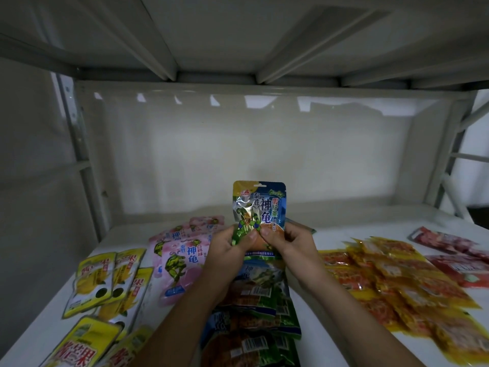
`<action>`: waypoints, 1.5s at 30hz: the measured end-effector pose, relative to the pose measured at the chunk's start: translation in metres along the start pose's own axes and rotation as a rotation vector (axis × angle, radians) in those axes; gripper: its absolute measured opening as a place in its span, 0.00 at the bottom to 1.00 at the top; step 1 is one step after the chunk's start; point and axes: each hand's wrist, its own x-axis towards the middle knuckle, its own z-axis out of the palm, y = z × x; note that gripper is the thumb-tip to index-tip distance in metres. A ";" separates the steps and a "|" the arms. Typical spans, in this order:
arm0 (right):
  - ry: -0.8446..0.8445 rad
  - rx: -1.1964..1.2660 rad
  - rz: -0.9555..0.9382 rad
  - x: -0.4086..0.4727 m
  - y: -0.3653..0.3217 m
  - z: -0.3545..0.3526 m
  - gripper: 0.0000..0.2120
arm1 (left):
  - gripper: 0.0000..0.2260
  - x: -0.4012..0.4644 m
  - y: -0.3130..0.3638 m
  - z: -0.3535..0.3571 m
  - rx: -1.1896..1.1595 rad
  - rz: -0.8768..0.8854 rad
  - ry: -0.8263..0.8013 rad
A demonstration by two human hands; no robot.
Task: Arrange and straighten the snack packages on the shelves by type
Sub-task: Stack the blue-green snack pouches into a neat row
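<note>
Both hands hold one blue-green packet [260, 207] upright above the white shelf [352, 221]

Left hand [230, 250] and right hand [288, 243] each pinch the packet's lower edge, thumbs on the front; its bottom strip is covered by the fingers. More blue-green packets [260, 300] lie beneath the wrists, partly hidden by the forearms. Pink packets [182, 250] lie left, yellow packets [105, 282] further left and cut off at the frame edge. Orange packets [391, 282] lie right, red packets [455, 255] far right, blurred; print unreadable
</note>
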 end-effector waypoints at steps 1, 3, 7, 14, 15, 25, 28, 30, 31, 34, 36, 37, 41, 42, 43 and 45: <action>-0.001 0.013 -0.005 0.000 0.001 0.001 0.09 | 0.06 -0.001 0.001 0.000 -0.042 -0.025 -0.002; -0.016 -0.004 0.010 -0.002 0.000 0.002 0.10 | 0.07 -0.001 0.003 0.000 -0.093 -0.057 0.000; -0.086 -0.076 0.083 -0.002 0.011 0.003 0.14 | 0.04 -0.002 0.004 0.001 -0.070 -0.056 0.079; -0.101 -0.349 -0.118 -0.008 0.004 0.009 0.11 | 0.08 0.003 0.005 -0.004 -0.199 -0.139 0.123; -0.110 -0.381 -0.143 -0.008 0.003 0.010 0.12 | 0.09 0.003 0.006 -0.005 -0.214 -0.145 0.115; -0.088 -0.467 -0.080 -0.006 0.008 0.010 0.16 | 0.05 -0.001 0.008 -0.002 -0.085 -0.057 0.108; 0.013 -0.490 -0.175 -0.006 0.003 0.010 0.18 | 0.05 -0.004 0.011 0.000 -0.035 -0.016 0.059; 0.094 -0.445 -0.238 -0.004 -0.001 0.006 0.23 | 0.07 -0.006 0.013 0.004 0.035 0.017 -0.003; 0.123 -0.422 -0.270 -0.002 -0.001 0.003 0.28 | 0.09 -0.007 0.012 0.005 0.089 0.038 -0.030; 0.140 -0.382 -0.282 0.001 0.000 -0.001 0.31 | 0.13 -0.006 0.006 0.004 0.239 0.121 -0.035; 0.121 -0.324 -0.225 0.000 -0.002 -0.001 0.22 | 0.12 -0.004 0.004 0.003 0.238 0.150 -0.002; 0.108 -0.281 -0.186 -0.001 -0.005 0.000 0.19 | 0.12 -0.003 0.004 0.002 0.229 0.152 0.013; 0.088 -0.088 -0.037 -0.002 -0.012 0.004 0.13 | 0.11 0.000 0.002 -0.001 0.173 0.104 -0.002; 0.089 -0.069 -0.020 -0.002 -0.013 0.004 0.12 | 0.11 0.000 0.003 -0.001 0.131 0.082 -0.013; 0.090 -0.065 -0.010 -0.002 -0.013 0.002 0.11 | 0.11 0.000 0.004 0.000 0.093 0.069 -0.023; 0.086 -0.067 -0.001 -0.002 -0.014 0.000 0.10 | 0.10 -0.003 0.005 0.000 0.081 0.078 -0.046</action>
